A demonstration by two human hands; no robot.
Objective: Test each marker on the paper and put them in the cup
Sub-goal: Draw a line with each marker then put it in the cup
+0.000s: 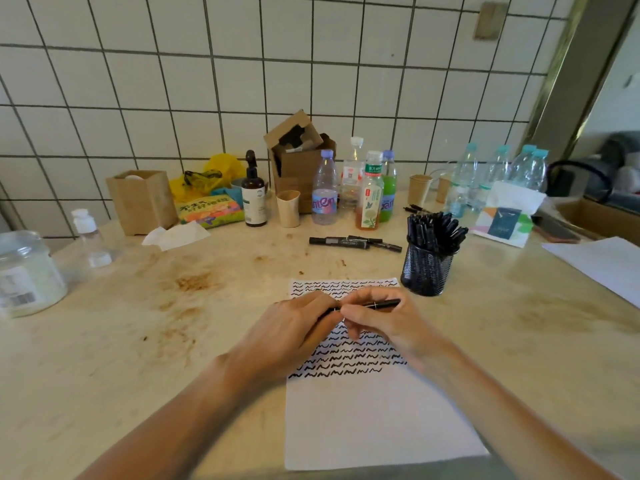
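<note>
A white sheet of paper (374, 420) lies in front of me, its upper half covered with rows of black squiggles. Both hands meet above it on one black marker (384, 304) held level. My left hand (294, 330) grips the marker's left end, which is hidden in the fingers. My right hand (377, 323) pinches its middle, and the right end sticks out past the fingers. A black mesh cup (427, 268) stands at the paper's upper right, packed with several black markers. A few loose black markers (353, 241) lie on the table behind the paper.
Bottles (370, 195), paper cups (288, 208), a cardboard box (298, 157), a brown spray bottle (253, 195) and snack bags line the tiled wall. A glass jar (29, 271) stands far left. Another white sheet (602, 261) lies at the right edge.
</note>
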